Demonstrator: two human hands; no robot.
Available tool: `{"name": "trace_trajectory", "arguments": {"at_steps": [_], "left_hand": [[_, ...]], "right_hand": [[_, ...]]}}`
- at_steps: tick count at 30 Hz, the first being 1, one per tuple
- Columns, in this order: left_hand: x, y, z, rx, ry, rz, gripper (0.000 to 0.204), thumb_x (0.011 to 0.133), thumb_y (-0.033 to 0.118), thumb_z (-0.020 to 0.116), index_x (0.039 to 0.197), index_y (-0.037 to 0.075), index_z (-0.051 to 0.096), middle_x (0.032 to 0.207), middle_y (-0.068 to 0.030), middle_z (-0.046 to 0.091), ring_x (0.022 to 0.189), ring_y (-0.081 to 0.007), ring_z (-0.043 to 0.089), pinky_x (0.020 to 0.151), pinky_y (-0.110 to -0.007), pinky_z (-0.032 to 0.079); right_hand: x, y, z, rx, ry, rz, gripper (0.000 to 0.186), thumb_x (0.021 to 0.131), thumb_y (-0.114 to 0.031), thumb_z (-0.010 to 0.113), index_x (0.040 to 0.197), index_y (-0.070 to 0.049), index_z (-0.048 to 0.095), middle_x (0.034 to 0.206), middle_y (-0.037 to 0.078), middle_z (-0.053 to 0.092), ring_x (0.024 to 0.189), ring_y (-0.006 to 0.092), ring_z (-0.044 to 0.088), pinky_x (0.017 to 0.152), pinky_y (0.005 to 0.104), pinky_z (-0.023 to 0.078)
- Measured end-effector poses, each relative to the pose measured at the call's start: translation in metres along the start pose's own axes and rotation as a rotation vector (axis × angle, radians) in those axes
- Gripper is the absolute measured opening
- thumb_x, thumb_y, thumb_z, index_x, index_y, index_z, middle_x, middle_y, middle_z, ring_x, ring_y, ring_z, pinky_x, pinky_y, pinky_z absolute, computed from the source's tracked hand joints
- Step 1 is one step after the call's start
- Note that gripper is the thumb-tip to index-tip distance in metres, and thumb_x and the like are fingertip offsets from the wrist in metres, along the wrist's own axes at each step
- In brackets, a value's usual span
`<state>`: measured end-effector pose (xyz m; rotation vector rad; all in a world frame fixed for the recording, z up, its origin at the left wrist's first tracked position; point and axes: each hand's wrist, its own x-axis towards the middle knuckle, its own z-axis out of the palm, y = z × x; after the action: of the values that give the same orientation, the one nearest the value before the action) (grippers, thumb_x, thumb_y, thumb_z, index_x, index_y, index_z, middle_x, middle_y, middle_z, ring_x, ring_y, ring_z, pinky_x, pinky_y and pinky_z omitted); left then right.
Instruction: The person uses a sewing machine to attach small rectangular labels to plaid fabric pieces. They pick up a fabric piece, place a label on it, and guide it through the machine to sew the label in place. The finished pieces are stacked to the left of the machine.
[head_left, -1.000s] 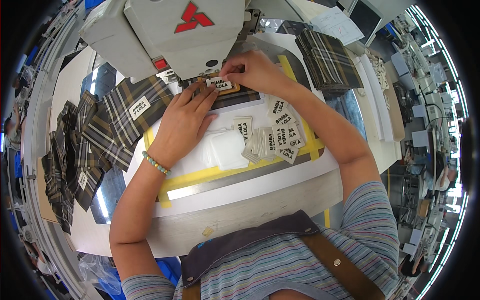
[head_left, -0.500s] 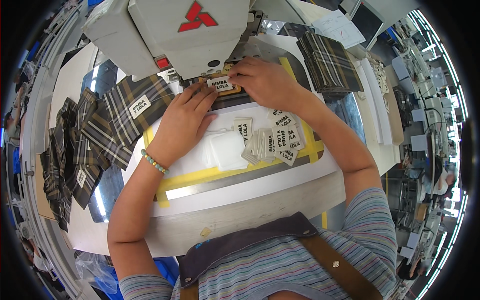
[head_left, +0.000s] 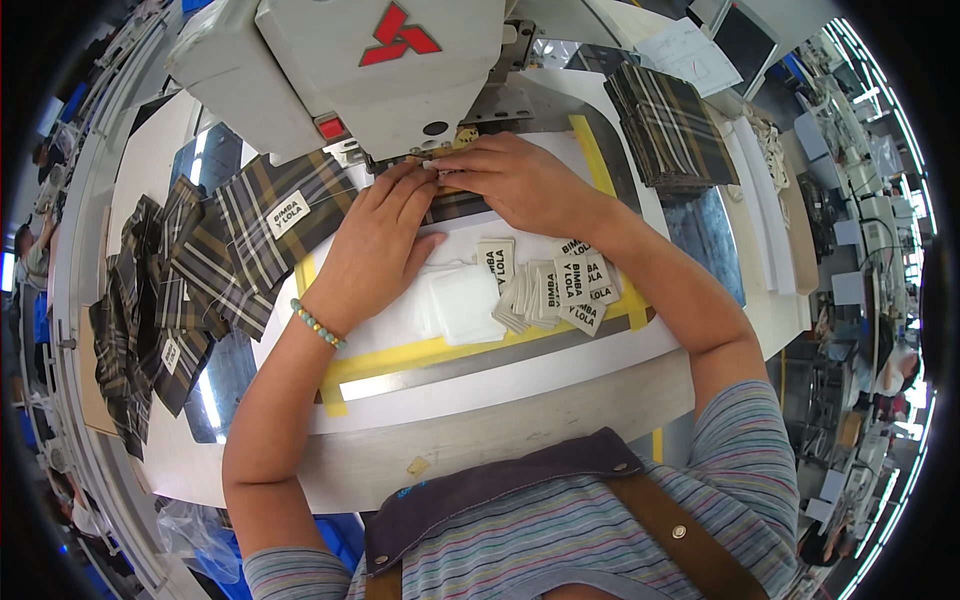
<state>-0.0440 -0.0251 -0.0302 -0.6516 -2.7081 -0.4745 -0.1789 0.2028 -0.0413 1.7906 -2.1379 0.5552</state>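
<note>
My left hand (head_left: 375,240) lies palm down at the left of the sewing area, fingers stretched forward under the white sewing machine head (head_left: 390,95). My right hand (head_left: 530,185) comes in from the other side, its fingers bent together over a small white label (head_left: 430,167). The fingertips of both hands meet there and hide most of the label. Beneath them lies a dark plaid fabric piece (head_left: 458,208), partly covered by my hands. Just in front sit a pile of loose printed labels (head_left: 570,280) and a stack of thin white sheets (head_left: 468,303).
To the left, plaid pieces with labels (head_left: 285,225) overlap in a loose heap. A neat stack of plaid pieces (head_left: 670,125) stands at the back right, beside a paper sheet (head_left: 690,55) and a dark screen (head_left: 737,48). Yellow tape (head_left: 400,357) borders the work plate.
My fingers have closed in over the label, which showed nearly whole before and is now mostly covered. The right hand has moved slightly left and nearer the left fingertips.
</note>
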Motion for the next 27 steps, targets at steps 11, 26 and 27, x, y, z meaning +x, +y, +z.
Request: {"name": "trace_trajectory", "arguments": {"at_steps": [11, 26, 27], "left_hand": [[-0.008, -0.002, -0.019, 0.145, -0.082, -0.084, 0.051, 0.097, 0.017, 0.076, 0.142, -0.004, 0.062, 0.151, -0.0181, 0.062, 0.14, -0.0379, 0.058, 0.118, -0.045, 0.049], [-0.008, -0.008, -0.034, 0.09, -0.209, -0.07, 0.051, 0.099, 0.019, 0.075, 0.142, -0.004, 0.062, 0.155, -0.0206, 0.059, 0.143, -0.0403, 0.055, 0.12, -0.048, 0.046], [-0.008, -0.008, -0.033, 0.086, -0.206, -0.067, 0.051, 0.099, 0.019, 0.075, 0.142, -0.005, 0.062, 0.155, -0.0207, 0.059, 0.143, -0.0404, 0.054, 0.121, -0.048, 0.046]], "right_hand": [[0.0, -0.001, 0.004, -0.025, -0.039, 0.031, 0.037, 0.097, -0.004, 0.062, 0.131, -0.007, 0.075, 0.144, 0.004, 0.071, 0.132, 0.0245, 0.062, 0.115, 0.0406, 0.047], [-0.002, 0.003, 0.005, 0.034, -0.007, 0.012, 0.036, 0.093, -0.001, 0.064, 0.127, -0.005, 0.076, 0.138, 0.006, 0.072, 0.13, 0.0247, 0.062, 0.112, 0.0416, 0.048], [-0.003, 0.004, 0.006, 0.037, -0.033, 0.024, 0.038, 0.094, 0.0, 0.063, 0.129, -0.007, 0.075, 0.14, 0.005, 0.07, 0.13, 0.0259, 0.061, 0.114, 0.0426, 0.048]]}}
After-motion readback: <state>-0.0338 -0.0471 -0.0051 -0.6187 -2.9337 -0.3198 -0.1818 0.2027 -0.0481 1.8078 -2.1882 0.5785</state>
